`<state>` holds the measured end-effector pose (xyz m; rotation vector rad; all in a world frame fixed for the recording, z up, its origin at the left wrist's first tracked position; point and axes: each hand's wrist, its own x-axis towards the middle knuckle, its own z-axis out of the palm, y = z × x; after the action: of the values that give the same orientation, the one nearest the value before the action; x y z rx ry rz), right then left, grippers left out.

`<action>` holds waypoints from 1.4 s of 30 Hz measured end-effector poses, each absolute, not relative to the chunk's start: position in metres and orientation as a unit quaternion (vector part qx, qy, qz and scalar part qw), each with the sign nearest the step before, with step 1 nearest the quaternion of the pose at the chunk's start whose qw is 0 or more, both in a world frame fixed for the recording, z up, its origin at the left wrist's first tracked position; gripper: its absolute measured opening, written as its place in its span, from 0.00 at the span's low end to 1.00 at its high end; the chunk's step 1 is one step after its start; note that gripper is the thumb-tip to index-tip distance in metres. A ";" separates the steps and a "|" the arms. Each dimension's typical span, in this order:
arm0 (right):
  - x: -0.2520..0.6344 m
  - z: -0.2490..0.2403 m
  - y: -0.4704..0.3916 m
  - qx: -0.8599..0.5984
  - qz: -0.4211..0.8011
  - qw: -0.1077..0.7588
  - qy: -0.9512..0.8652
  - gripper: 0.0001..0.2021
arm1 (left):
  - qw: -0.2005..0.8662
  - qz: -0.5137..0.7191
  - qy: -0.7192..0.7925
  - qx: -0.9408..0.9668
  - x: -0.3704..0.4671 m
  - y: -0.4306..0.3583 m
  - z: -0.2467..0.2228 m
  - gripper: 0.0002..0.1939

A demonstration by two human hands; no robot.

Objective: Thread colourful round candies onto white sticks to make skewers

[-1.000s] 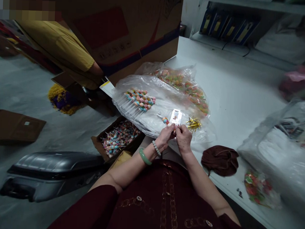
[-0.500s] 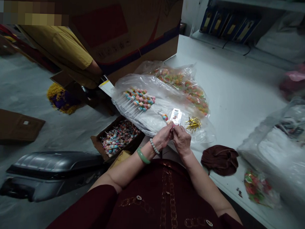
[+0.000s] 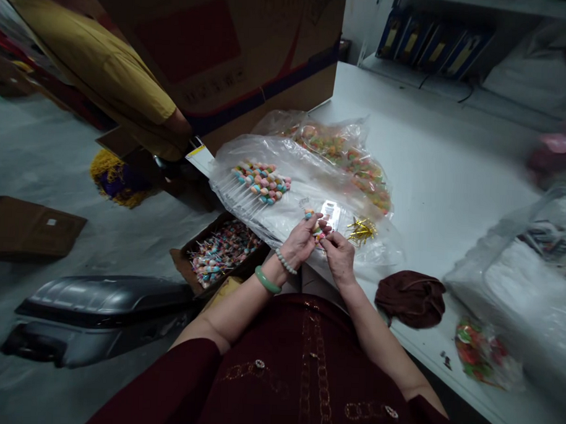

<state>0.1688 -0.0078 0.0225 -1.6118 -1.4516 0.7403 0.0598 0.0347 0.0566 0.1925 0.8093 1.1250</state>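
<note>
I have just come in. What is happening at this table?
A person holds a colourful candy skewer in the left hand; the right hand has its fingers at the near end, their grip unclear. Other candy skewers and gold twist ties lie on clear plastic, either side of the hands.

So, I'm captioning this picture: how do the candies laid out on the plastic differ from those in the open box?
The laid-out candies are lined up, their sticks pointing much the same way; the boxed candies are heaped, pointing every which way. The laid-out candies form a small group; the boxed candies look far more numerous. Both are multicoloured.
</note>
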 end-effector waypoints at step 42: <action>0.140 0.025 0.005 -0.554 0.583 0.432 -0.409 0.12 | 0.780 0.505 0.363 0.069 0.027 0.060 0.049 0.12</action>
<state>0.1399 0.0051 0.0252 -1.3816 -1.0191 1.4524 0.0275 0.0597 0.0490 0.1484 0.7838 1.0904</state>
